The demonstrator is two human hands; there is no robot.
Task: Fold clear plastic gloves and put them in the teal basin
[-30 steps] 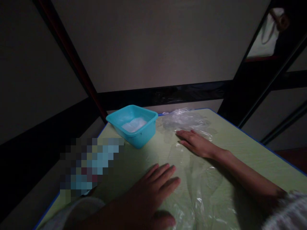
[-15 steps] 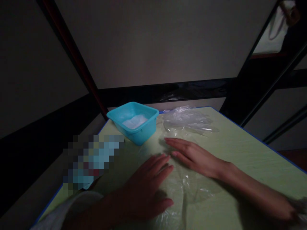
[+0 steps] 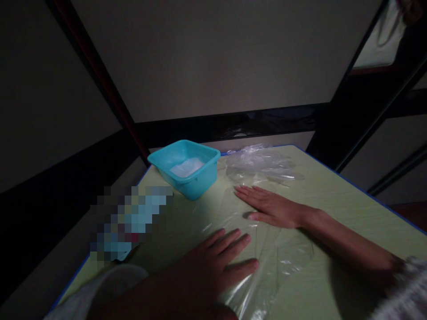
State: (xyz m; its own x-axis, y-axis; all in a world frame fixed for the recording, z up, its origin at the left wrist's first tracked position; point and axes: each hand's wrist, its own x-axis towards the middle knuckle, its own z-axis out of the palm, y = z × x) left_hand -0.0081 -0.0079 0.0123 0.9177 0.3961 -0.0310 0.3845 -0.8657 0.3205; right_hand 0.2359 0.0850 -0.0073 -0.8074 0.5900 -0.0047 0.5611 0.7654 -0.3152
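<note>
I have a pale green table point(image 3: 333, 200) with blue edging before me, its far edge close to a greyish panel wall point(image 3: 213, 62) crossed by a glossy black band point(image 3: 247, 124). Dark red trim point(image 3: 90, 58) slants past the table's far left corner. Beyond the right edge, I see reddish floor point(image 3: 408, 213). The light is dim.

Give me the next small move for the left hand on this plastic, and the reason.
I'd probably draw the left hand lightly toward the person, palm flat. The clear plastic shows shiny creases beside and below that hand, while the right hand lies flat over its far part and may steady it.
</note>
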